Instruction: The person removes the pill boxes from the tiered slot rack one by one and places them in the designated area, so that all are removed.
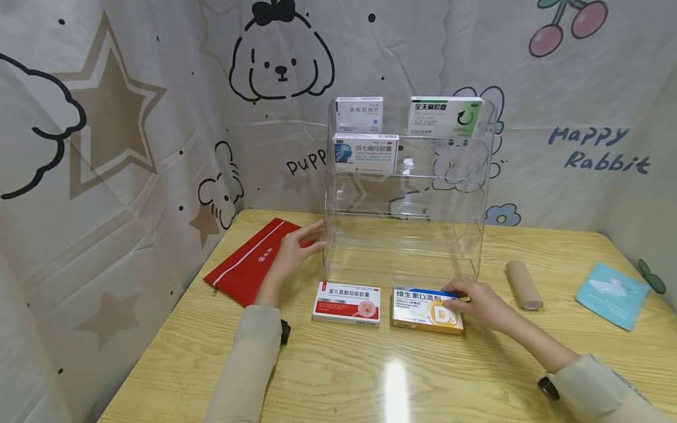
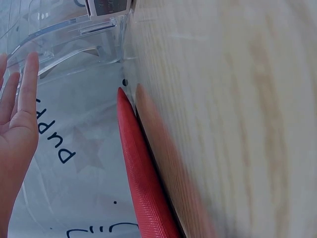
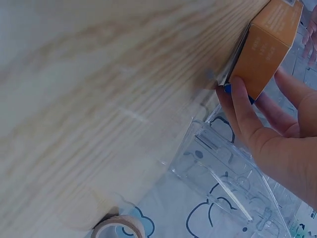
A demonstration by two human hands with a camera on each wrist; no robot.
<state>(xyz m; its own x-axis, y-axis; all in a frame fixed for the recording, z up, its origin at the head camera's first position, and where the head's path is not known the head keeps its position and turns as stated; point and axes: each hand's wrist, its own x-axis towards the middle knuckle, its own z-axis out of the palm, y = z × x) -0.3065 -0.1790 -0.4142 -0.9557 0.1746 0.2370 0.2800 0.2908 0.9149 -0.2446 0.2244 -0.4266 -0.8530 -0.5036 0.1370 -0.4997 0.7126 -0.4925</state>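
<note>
My right hand [image 1: 482, 304] grips the right end of a white, blue and orange vitamin D drops box [image 1: 420, 311], which is on the wooden table. In the right wrist view, its fingers lie along the box's orange end [image 3: 262, 57]. My left hand [image 1: 292, 254] is at the left side of a clear tiered display rack [image 1: 404, 216]; its fingers are extended, with the tips right at the rack's edge. A red and white medicine box [image 1: 346, 305] lies flat in front of the rack, left of the vitamin D box.
Three medicine boxes stand on the upper tiers: a white one [image 1: 359, 114], a green and white one [image 1: 445, 116] and a blue and white one [image 1: 365, 154]. Left lies a red zip pouch [image 1: 248, 258]; right, a cardboard tube [image 1: 523, 285] and a light blue packet [image 1: 612, 296].
</note>
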